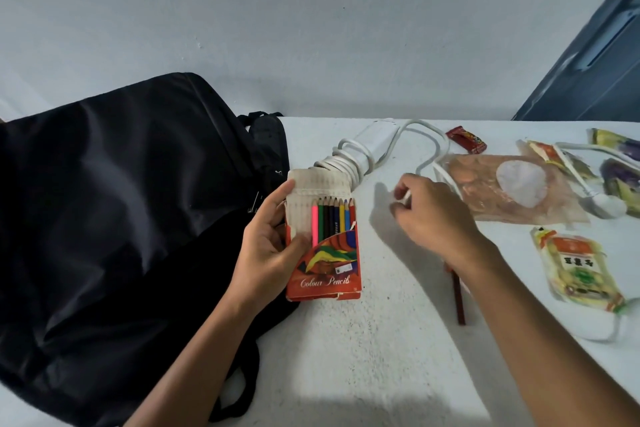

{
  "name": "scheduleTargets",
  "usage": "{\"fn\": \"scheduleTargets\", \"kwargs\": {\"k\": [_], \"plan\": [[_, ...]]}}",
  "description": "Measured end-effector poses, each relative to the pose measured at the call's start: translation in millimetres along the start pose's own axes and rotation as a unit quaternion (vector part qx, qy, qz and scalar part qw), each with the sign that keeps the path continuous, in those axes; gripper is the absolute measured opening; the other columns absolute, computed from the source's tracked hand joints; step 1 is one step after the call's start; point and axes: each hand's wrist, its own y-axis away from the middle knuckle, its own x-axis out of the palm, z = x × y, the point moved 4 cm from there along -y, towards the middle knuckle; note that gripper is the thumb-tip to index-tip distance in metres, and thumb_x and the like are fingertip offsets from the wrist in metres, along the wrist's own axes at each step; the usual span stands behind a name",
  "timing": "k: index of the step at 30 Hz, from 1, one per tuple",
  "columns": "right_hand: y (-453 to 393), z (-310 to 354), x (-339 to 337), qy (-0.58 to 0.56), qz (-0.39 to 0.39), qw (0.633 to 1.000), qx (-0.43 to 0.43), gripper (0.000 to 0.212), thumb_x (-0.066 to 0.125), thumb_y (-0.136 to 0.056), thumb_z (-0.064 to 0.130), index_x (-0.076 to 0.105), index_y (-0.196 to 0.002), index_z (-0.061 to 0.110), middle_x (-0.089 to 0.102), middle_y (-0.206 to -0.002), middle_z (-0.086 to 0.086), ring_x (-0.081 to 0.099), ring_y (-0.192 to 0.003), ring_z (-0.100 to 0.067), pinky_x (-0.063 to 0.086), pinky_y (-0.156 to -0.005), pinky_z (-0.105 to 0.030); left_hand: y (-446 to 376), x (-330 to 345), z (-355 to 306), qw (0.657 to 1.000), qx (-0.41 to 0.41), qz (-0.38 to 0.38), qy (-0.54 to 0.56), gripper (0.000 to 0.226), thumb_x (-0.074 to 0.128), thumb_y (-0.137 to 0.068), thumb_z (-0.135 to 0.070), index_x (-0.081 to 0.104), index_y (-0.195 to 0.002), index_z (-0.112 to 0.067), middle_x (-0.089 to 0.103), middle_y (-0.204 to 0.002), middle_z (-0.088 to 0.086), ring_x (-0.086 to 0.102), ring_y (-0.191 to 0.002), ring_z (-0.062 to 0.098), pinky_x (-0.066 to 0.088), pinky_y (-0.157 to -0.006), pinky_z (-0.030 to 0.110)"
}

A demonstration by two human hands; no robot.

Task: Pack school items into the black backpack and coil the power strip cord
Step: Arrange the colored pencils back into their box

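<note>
The colour pencil box [323,253] (flap open, pencils showing) stands on the tabletop [363,340] beside the black backpack [121,218], gripped by the left hand [273,239]; the right hand [429,215] pinches a white pencil [406,198]; the power strip [367,146] lies behind, cord partly wound.

Matt black cloth backpack [121,218], worn printed cardboard pencil box [323,263], glossy plastic snack packets [578,265], smooth white plastic cord [349,158].
</note>
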Motion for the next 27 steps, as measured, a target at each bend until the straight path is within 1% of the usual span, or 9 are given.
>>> {"fn": "scheduleTargets", "kwargs": {"k": [2,3,6,10,12,14,18,23,27], "plan": [[0.2,-18.5,-5.2,0.134,0.002,0.99,0.034,0.017,0.057,-0.091,0.021,0.057,-0.107,0.016,0.066,-0.095,-0.003,0.059,-0.081,-0.023,0.044,-0.067,-0.03,0.3,0.2,-0.5,1.0,0.0,-0.001,-0.002,0.062,0.054,-0.089,0.011,0.037,-0.141,-0.018,0.063,-0.121,0.001,0.068,-0.103,0.016,0.056,-0.067,0.021],[0.3,-24.1,-7.1,0.17,0.003,0.984,0.043,0.019,0.056,-0.091,0.019,0.057,-0.11,0.015,0.066,-0.097,-0.005,0.061,-0.085,-0.027,0.044,-0.068,-0.031,0.1,0.0,-0.4,1.0,0.0,-0.002,-0.004,0.062,0.054,-0.089,0.011,0.037,-0.141,-0.019,0.063,-0.122,0.0,0.068,-0.103,0.016,0.056,-0.067,0.021],[0.5,-31.2,-8.6,0.238,0.02,0.97,0.054,0.019,0.051,-0.091,0.012,0.056,-0.109,0.014,0.065,-0.098,-0.008,0.062,-0.091,-0.03,0.04,-0.065,-0.031,0.2,0.1,-1.1,1.0,-0.004,-0.005,-0.007,0.062,0.055,-0.089,0.009,0.037,-0.141,-0.02,0.063,-0.121,-0.002,0.068,-0.103,0.016,0.057,-0.067,0.022],[2.4,-31.1,-9.1,0.283,0.046,0.957,0.049,0.018,0.048,-0.09,0.009,0.057,-0.105,0.014,0.065,-0.097,-0.006,0.061,-0.094,-0.028,0.037,-0.065,-0.03,0.6,-0.1,0.2,1.0,-0.008,-0.007,-0.007,0.061,0.055,-0.089,0.01,0.039,-0.139,-0.023,0.064,-0.118,-0.002,0.069,-0.101,0.015,0.057,-0.067,0.023],[3.5,-32.0,-8.9,0.29,0.064,0.954,0.049,0.018,0.047,-0.09,0.009,0.056,-0.104,0.015,0.065,-0.096,-0.004,0.06,-0.092,-0.027,0.037,-0.066,-0.031,0.6,-0.2,0.6,1.0,-0.01,-0.006,-0.008,0.062,0.055,-0.089,0.01,0.039,-0.139,-0.023,0.064,-0.117,-0.001,0.069,-0.101,0.016,0.057,-0.067,0.023],[3.9,-33.4,-8.2,0.291,0.085,0.952,0.05,0.018,0.046,-0.091,0.008,0.056,-0.104,0.015,0.062,-0.092,-0.003,0.056,-0.082,-0.025,0.037,-0.065,-0.031,0.7,-0.1,0.4,1.0,-0.011,-0.004,-0.006,0.062,0.056,-0.089,0.009,0.039,-0.14,-0.022,0.063,-0.12,-0.001,0.068,-0.102,0.016,0.057,-0.067,0.023],[2.5,-34.1,-10.1,0.262,0.086,0.96,0.047,0.023,0.043,-0.091,0.004,0.052,-0.109,0.014,0.047,-0.073,0.002,0.047,-0.076,-0.023,0.038,-0.065,-0.032,1.0,0.9,-1.2,1.0,-0.01,-0.001,-0.004,0.062,0.056,-0.089,0.007,0.038,-0.14,-0.022,0.062,-0.12,-0.001,0.068,-0.102,0.014,0.057,-0.065,0.021],[4.9,-28.5,-7.6,0.221,0.074,0.971,0.062,0.023,0.043,-0.09,0.003,0.049,-0.111,0.011,0.057,-0.091,-0.007,0.056,-0.089,-0.028,0.038,-0.067,-0.033,1.4,0.3,0.4,1.0,-0.009,-0.001,-0.009,0.062,0.056,-0.089,0.008,0.038,-0.141,-0.021,0.063,-0.12,-0.001,0.068,-0.102,0.016,0.057,-0.066,0.022],[2.0,-24.8,-2.4,0.161,0.051,0.984,0.049,0.027,0.051,-0.088,0.005,0.051,-0.114,0.012,0.058,-0.091,-0.005,0.055,-0.083,-0.027,0.041,-0.068,-0.032,1.3,0.3,0.3,1.0,-0.008,0.002,-0.003,0.063,0.056,-0.089,0.008,0.037,-0.142,-0.02,0.062,-0.121,-0.001,0.068,-0.102,0.017,0.057,-0.066,0.022]]}}
